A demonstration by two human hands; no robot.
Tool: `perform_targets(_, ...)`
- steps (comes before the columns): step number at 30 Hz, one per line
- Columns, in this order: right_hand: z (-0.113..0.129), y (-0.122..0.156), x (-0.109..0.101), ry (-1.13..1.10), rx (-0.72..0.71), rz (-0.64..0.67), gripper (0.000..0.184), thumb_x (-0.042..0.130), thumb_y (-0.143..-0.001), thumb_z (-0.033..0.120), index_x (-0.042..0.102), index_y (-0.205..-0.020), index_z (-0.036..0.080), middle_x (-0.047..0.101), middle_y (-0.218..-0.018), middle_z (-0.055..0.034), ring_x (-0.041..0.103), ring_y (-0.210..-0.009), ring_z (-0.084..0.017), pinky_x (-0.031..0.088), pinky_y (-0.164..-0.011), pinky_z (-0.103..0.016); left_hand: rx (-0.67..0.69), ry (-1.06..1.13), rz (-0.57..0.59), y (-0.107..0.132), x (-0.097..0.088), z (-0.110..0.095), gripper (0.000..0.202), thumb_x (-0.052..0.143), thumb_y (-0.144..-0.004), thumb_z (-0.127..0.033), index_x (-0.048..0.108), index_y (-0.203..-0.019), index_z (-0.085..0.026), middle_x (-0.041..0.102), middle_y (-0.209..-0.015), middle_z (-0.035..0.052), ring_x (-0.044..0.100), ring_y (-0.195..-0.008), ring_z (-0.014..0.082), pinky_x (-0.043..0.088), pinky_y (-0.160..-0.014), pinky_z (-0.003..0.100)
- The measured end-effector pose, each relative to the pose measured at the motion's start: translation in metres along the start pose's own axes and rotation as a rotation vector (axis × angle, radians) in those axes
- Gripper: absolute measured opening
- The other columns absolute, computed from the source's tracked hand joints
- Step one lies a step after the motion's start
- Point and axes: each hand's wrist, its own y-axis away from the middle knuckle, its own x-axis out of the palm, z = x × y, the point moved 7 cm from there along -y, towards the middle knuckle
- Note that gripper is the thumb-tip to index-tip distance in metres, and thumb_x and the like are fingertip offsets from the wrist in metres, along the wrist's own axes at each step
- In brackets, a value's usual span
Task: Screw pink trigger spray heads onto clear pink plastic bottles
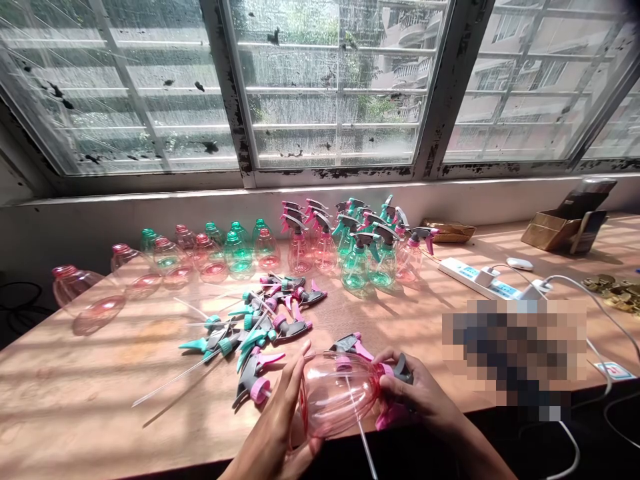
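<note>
A clear pink spray bottle (336,395) lies on its side near the table's front edge, held between both hands. My left hand (280,417) cups the bottle's base, fingers wrapped round it. My right hand (419,393) grips the grey and pink trigger head (400,369) at the bottle's neck. A thin white dip tube (361,427) runs through the bottle and pokes out below. Another grey and pink trigger head (350,345) lies just behind the bottle.
A pile of loose teal and pink trigger heads (260,320) with dip tubes lies left of centre. Capless bottles (200,257) stand at the back left, assembled spray bottles (360,243) at the back centre. A power strip (480,277), cables and a cardboard box (555,230) occupy the right.
</note>
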Motion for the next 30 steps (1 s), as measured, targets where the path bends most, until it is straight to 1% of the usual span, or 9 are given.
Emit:
perform_targets(5,-0.001,0.002,0.004,-0.013,0.01,0.05,0.039,0.089,-0.079,0.041,0.067,-0.099,0.016,0.074,-0.071,0.0004,0.067,-0.057,-0.013,0.051,-0.057,-0.022,-0.077,0.047,-0.01,0.003,0.002,0.009,0.104,0.07,-0.095,-0.045,-0.005,-0.165,-0.033,0.014,-0.173,0.0158,0.016,-0.157,0.0439,0.042,-0.115,0.061)
perform_targets(8,0.0,0.001,0.003,-0.001,0.011,0.041,0.039,0.089,-0.079,0.043,0.067,-0.098,0.016,0.074,-0.07,0.0002,0.067,-0.057,-0.014,0.05,-0.056,-0.023,-0.071,0.049,-0.057,0.0,-0.001,0.007,0.097,0.067,-0.096,-0.05,0.002,-0.166,-0.033,0.018,-0.172,0.0162,0.019,-0.157,0.0442,0.043,-0.114,0.061)
perform_targets(12,0.0,0.0,0.0,0.012,0.004,-0.004,0.041,0.086,-0.081,0.047,0.066,-0.099,0.016,0.075,-0.064,-0.001,0.069,-0.054,-0.016,0.051,-0.054,-0.025,0.006,-0.029,-0.12,-0.003,-0.004,0.0,0.071,0.052,-0.106,-0.038,0.012,-0.165,-0.038,0.018,-0.172,0.0125,0.024,-0.157,0.0394,0.044,-0.115,0.058)
perform_targets(14,-0.002,-0.001,0.002,-0.004,0.016,0.004,0.042,0.085,-0.082,0.048,0.065,-0.1,0.016,0.076,-0.064,-0.0017,0.07,-0.054,-0.017,0.053,-0.054,-0.026,0.038,-0.065,-0.122,-0.002,-0.003,-0.001,0.065,0.047,-0.108,-0.031,0.015,-0.164,-0.04,0.018,-0.172,0.0113,0.027,-0.156,0.0371,0.044,-0.116,0.057)
perform_targets(16,-0.003,0.0,0.004,-0.028,0.033,0.023,0.043,0.085,-0.082,0.048,0.063,-0.101,0.017,0.077,-0.064,-0.0014,0.072,-0.054,-0.018,0.056,-0.055,-0.027,0.037,-0.067,-0.095,0.0,-0.001,0.002,0.07,0.048,-0.107,-0.029,0.01,-0.165,-0.038,0.017,-0.172,0.0122,0.028,-0.156,0.0374,0.045,-0.115,0.056)
perform_targets(19,-0.003,0.0,0.006,-0.043,0.035,0.038,0.042,0.086,-0.082,0.047,0.063,-0.1,0.017,0.077,-0.065,-0.0009,0.073,-0.054,-0.018,0.058,-0.056,-0.028,-0.022,-0.005,-0.051,0.004,0.001,0.01,0.092,0.063,-0.1,-0.04,-0.001,-0.166,-0.034,0.017,-0.172,0.0145,0.025,-0.156,0.0411,0.047,-0.113,0.057)
perform_targets(21,-0.002,0.0,0.007,-0.038,0.037,0.048,0.042,0.086,-0.081,0.046,0.063,-0.1,0.017,0.077,-0.066,-0.0007,0.073,-0.054,-0.017,0.058,-0.056,-0.027,-0.064,0.036,-0.042,0.004,0.001,0.013,0.101,0.068,-0.096,-0.046,-0.003,-0.165,-0.034,0.018,-0.172,0.0142,0.022,-0.156,0.042,0.047,-0.113,0.057)
perform_targets(26,0.0,0.0,0.005,-0.036,0.041,0.019,0.043,0.088,-0.078,0.047,0.065,-0.098,0.017,0.076,-0.065,0.0,0.072,-0.055,-0.017,0.056,-0.055,-0.024,-0.077,0.011,-0.044,-0.001,0.0,0.008,0.097,0.068,-0.096,-0.044,0.002,-0.166,-0.033,0.015,-0.173,0.014,0.021,-0.157,0.042,0.042,-0.116,0.058)
perform_targets(30,0.001,0.001,0.003,-0.068,0.048,-0.004,0.045,0.09,-0.076,0.048,0.064,-0.096,0.017,0.076,-0.065,0.0,0.07,-0.051,-0.016,0.057,-0.053,-0.026,0.019,-0.1,-0.083,-0.003,-0.003,-0.002,0.075,0.05,-0.106,-0.029,0.004,-0.165,-0.035,0.013,-0.173,0.0134,0.022,-0.157,0.0382,0.036,-0.12,0.059)
